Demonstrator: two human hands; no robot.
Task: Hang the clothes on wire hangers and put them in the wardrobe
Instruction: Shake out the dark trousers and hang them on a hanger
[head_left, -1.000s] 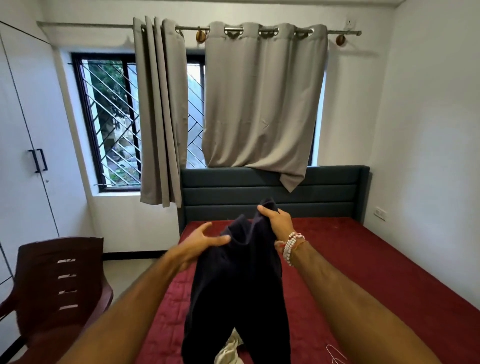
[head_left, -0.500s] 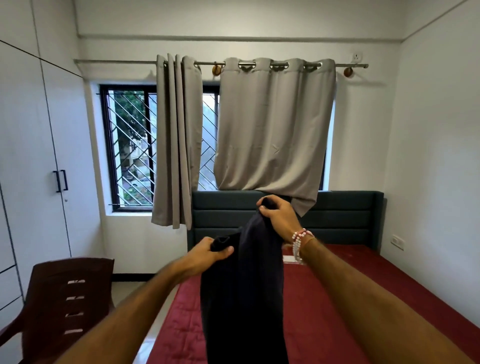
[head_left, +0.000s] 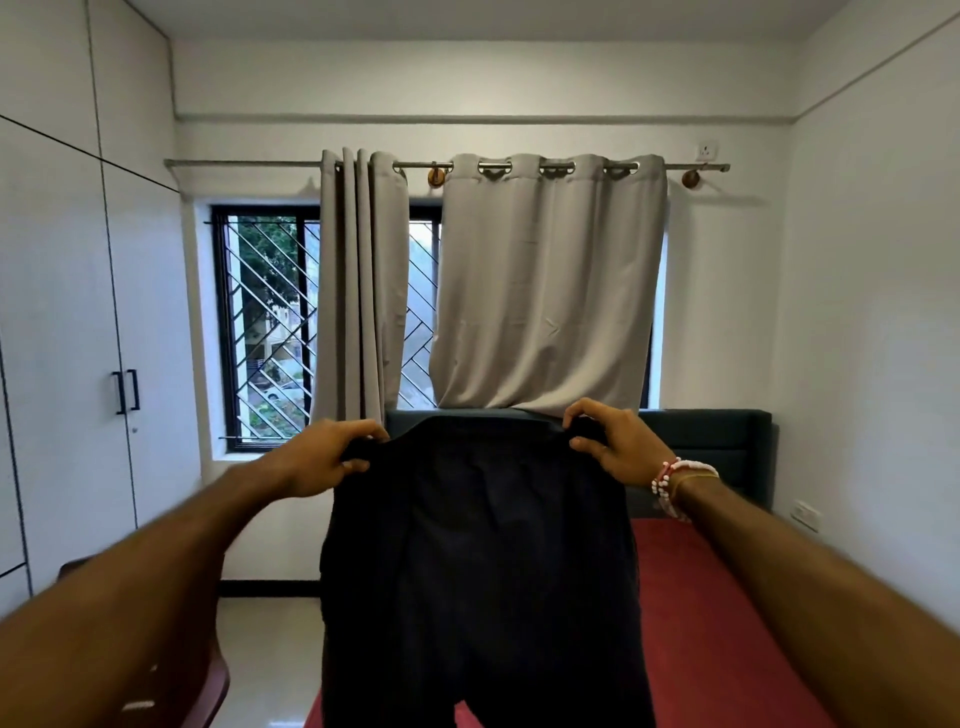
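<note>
Fingers (head_left: 363, 430) of my left hand (head_left: 319, 460) and right hand (head_left: 621, 449) pinch the dark garment (head_left: 478, 561) by its top corners. I aim for level and taut, hanging clear over the left edge of the bed (head_left: 706, 597).

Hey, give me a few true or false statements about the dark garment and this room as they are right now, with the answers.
1. The left hand and the right hand both grip the top edge of the dark garment. True.
2. The dark garment hangs on a wire hanger. False: no hanger is in view; only the two hands hold it up.
3. The wardrobe doors stand open. False: they are shut.
4. Beaded bracelets sit on the right wrist. True.
5. The dark garment lies flat on the bed. False: it hangs in the air, spread between the hands, with the bed behind it.
</note>
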